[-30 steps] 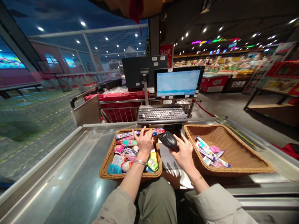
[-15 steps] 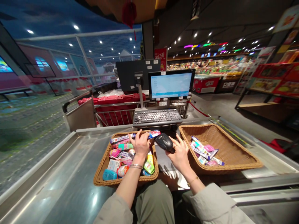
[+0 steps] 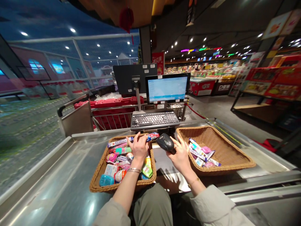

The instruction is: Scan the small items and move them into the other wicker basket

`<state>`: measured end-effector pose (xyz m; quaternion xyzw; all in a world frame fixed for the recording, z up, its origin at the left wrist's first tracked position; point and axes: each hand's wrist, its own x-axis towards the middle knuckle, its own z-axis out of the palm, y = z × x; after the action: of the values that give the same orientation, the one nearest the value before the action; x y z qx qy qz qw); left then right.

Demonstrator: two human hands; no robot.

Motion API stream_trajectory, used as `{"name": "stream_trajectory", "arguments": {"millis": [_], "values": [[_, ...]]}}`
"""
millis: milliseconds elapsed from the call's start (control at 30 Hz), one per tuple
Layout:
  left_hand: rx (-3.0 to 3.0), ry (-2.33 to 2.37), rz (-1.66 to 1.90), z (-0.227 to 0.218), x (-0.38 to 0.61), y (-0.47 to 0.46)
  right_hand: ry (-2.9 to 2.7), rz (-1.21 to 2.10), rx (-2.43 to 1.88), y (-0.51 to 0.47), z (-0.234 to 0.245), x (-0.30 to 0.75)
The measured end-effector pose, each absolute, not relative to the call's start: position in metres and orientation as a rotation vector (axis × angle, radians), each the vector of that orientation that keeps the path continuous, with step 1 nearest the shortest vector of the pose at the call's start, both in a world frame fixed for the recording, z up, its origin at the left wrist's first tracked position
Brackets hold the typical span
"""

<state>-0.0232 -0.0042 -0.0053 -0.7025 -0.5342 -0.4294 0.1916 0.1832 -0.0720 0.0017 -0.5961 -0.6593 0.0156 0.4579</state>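
Observation:
My left hand (image 3: 138, 147) reaches into the left wicker basket (image 3: 98, 175) and closes its fingers on a long toothpaste box (image 3: 122, 141) lying across the basket's far rim. The basket holds several small colourful packets. My right hand (image 3: 180, 153) grips a black handheld barcode scanner (image 3: 166, 142) between the two baskets. The right wicker basket (image 3: 232, 157) holds a few packets (image 3: 201, 153) at its left side.
A keyboard (image 3: 154, 119), a lit screen (image 3: 167, 88) and a dark second monitor (image 3: 134, 75) stand behind the baskets. A steel counter (image 3: 58, 175) stretches left. Red shopping baskets (image 3: 110, 103) sit behind a rail. Store shelves and aisle floor lie to the right.
The camera view has swung slightly, shifting everything left and down. My left hand stays on the long box at the basket's far rim. My right hand keeps the scanner.

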Motion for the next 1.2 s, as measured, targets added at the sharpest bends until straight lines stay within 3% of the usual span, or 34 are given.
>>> {"name": "stream_trajectory", "arguments": {"millis": [800,1200], "values": [[-2.284,-1.33,-1.109,0.026,0.077,-0.002,-1.253,-0.11,-1.505,-0.074,0.005,0.288],[-2.609,-1.173,-0.861,0.013,0.153,-0.01,-1.045,-0.114,-1.612,-0.09,-0.01,0.342]]}}
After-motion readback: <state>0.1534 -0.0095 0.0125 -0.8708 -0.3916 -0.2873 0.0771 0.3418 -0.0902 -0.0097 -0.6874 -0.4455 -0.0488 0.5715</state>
